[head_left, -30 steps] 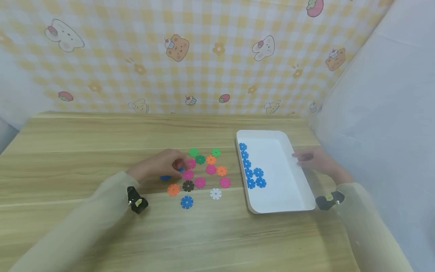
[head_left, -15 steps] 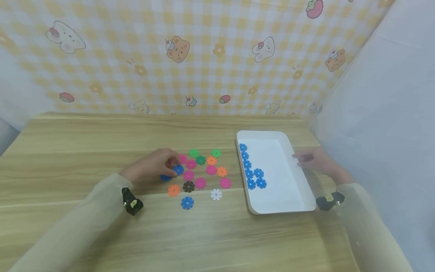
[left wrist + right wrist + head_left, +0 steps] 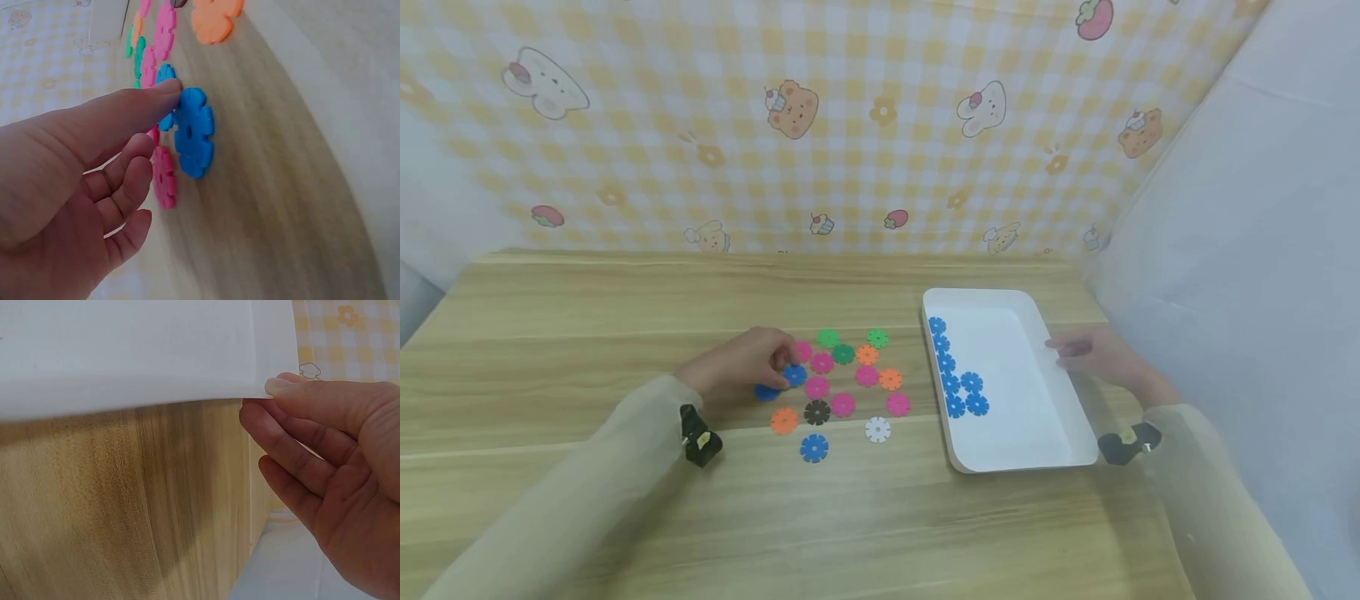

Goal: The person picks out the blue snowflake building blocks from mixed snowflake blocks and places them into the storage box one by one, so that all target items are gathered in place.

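Left of centre, I had drawn the left hand (image 3: 747,360) leftward, thumb at a blue disc (image 3: 795,377), pinched or not I couldn't tell; at right, the right hand (image 3: 1099,354) pinched the tray (image 3: 1030,433).

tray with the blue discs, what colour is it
White; the tray shows best in the head view.

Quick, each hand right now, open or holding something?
Left hand: thumb at a blue disc; whether it's gripping can't be told.
Right hand: closed, pinching the white tray.
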Demonstrator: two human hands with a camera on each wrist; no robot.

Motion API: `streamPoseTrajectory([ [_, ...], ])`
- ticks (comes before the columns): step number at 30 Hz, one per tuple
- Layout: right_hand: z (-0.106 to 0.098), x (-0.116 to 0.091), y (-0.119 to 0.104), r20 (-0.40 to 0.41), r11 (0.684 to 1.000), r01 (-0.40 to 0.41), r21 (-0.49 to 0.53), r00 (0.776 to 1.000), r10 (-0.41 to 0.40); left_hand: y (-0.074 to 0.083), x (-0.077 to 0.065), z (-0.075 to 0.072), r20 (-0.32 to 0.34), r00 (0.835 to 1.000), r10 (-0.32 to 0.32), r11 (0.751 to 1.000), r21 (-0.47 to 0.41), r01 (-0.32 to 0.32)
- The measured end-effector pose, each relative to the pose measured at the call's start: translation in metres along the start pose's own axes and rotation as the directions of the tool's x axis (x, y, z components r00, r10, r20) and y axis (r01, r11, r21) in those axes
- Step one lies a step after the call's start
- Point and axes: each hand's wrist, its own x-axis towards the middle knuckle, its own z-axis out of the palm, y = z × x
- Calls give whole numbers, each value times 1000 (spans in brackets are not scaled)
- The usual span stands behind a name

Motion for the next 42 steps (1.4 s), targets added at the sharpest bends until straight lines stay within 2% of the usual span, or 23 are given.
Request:
streamPoseTrajectory([
  [9,0,-1,-4,-6,1000,4,-2,1000,-4,5,4,-4,60,997,-43,999,-2,43],
  [23,-1,-2,-4,-12,1000,26,-8,1000,-27,16,0,3,12,999,-39,999,12,39],
  [29,0,-3,-6,-14,1000,27,-5,1000,-27,17,0,4,0,1000,11,1000,29,-11],
  [36,0,-2,-3,-16,1000,5,-6,1000,-5,19,2,2,-6,996,91,995,-30,-91],
  [42,0,-1,0,-10,1000,1,8,1000,-1,36,9,0,-8,989,149,987,-66,-149],
])
